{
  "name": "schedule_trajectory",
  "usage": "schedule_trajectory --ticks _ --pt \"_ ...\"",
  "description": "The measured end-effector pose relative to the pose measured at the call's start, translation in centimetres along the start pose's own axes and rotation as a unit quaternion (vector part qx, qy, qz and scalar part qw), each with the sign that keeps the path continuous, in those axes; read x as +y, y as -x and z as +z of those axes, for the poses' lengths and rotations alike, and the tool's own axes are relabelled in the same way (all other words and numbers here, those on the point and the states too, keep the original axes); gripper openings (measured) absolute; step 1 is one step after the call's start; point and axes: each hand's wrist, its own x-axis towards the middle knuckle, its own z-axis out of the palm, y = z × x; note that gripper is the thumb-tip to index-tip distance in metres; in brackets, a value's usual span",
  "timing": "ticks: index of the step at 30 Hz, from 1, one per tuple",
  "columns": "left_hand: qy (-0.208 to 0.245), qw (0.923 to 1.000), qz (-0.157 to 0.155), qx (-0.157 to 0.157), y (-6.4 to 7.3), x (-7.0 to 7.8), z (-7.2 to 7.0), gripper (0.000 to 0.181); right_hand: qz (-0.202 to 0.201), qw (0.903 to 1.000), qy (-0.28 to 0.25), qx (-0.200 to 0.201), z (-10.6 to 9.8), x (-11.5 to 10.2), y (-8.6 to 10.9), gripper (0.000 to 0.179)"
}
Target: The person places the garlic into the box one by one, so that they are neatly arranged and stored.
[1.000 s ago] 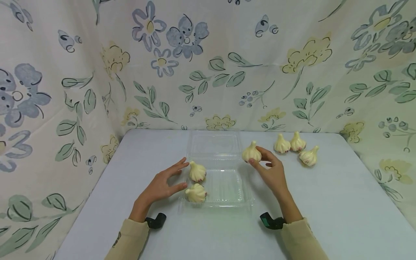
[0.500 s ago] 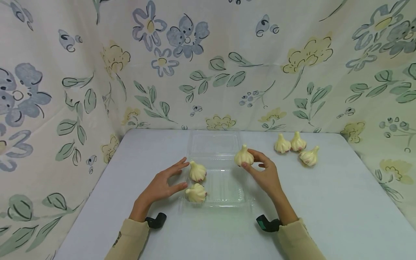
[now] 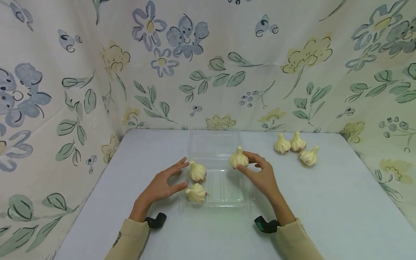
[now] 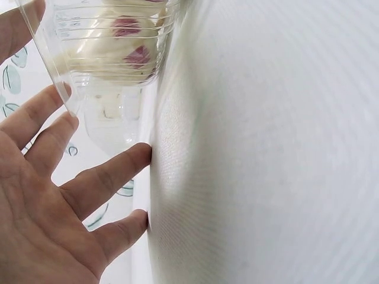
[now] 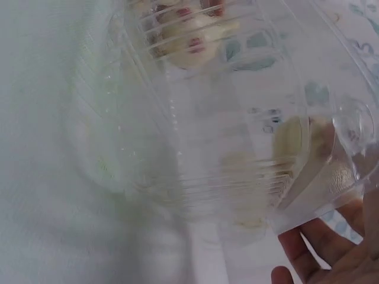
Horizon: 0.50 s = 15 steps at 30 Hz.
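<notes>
Right hand (image 3: 260, 177): with it we pinch one garlic bulb (image 3: 238, 159) over the clear container (image 3: 225, 186).
Left hand (image 3: 160, 185): we have fingers (image 4: 109, 177) spread, beside the container.
Inside, left: two bulbs (image 3: 198, 171).

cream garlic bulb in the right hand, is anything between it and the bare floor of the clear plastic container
Nothing loose visibly is. The cream garlic bulb in the right hand may only need to clear the rim of the clear plastic container; the two cream bulbs inside lie along its left side.
</notes>
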Motion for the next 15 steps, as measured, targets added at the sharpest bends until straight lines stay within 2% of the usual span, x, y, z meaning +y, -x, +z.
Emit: schedule_trajectory --ticks 15 --pt "0.004 1.0000 0.006 -0.001 0.02 0.14 -0.06 0.069 0.000 0.9999 0.002 -0.010 0.68 -0.65 0.27 0.051"
